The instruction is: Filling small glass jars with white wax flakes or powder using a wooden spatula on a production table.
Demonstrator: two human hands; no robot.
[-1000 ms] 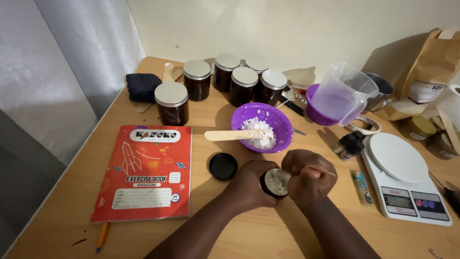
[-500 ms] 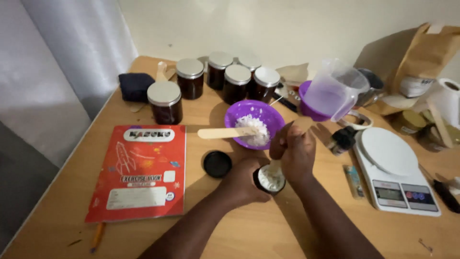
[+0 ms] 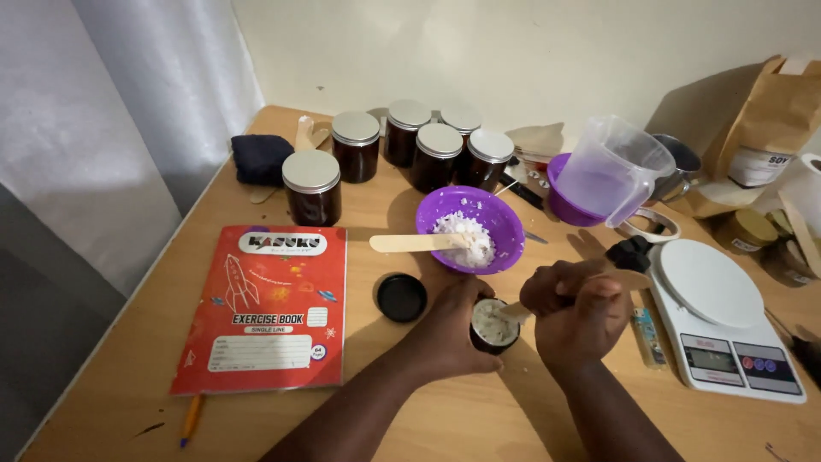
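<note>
My left hand (image 3: 453, 329) grips a small dark jar (image 3: 494, 325) that stands on the wooden table (image 3: 445, 419), filled with white flaky stuff. My right hand (image 3: 575, 312) is closed around a wooden stick (image 3: 516, 311) whose tip pokes into the jar. Just behind the jar sits a purple bowl (image 3: 496, 224) with more white flakes and a second wooden stick (image 3: 415, 243) resting over its rim. The jar's black lid (image 3: 401, 297) lies flat to the left of my left hand.
A red exercise book (image 3: 269, 304) lies at the left, a pencil (image 3: 191, 419) below it. Several dark lidded jars (image 3: 312, 186) stand at the back. A clear measuring jug (image 3: 616, 167), white kitchen scale (image 3: 718, 316) and brown paper bag (image 3: 770, 111) fill the right.
My right hand rose toward the purple bowl half a second ago and has come back down to the jar with the stick. The view has shifted slightly.
</note>
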